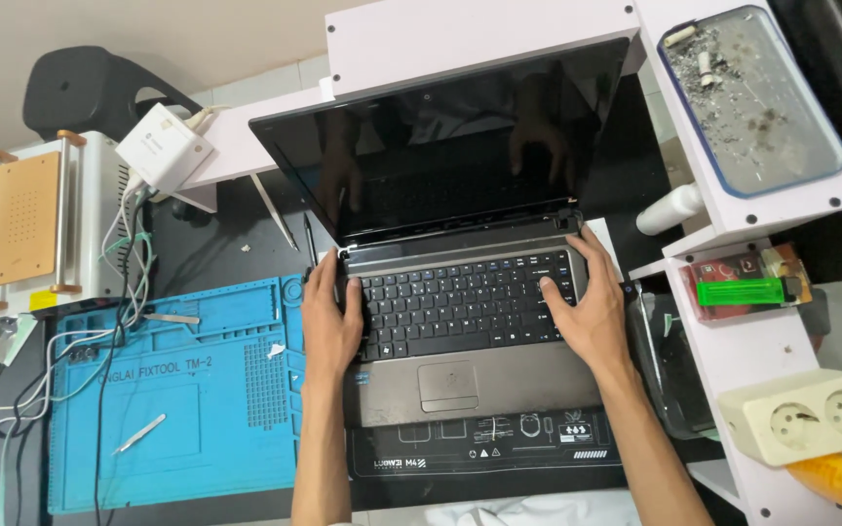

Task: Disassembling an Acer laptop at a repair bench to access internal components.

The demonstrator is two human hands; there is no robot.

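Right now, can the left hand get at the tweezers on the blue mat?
Probably yes. The left hand rests on the laptop's left edge, right beside the blue mat; the tweezers lie loose there with only cables nearby.

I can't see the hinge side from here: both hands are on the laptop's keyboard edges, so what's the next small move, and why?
Probably a gentle press or lift at the back corners. The left hand and right hand sit flat on the two ends of the open laptop, fingertips close to the hinges, no tool in either hand. The tweezers lie untouched on the blue mat.
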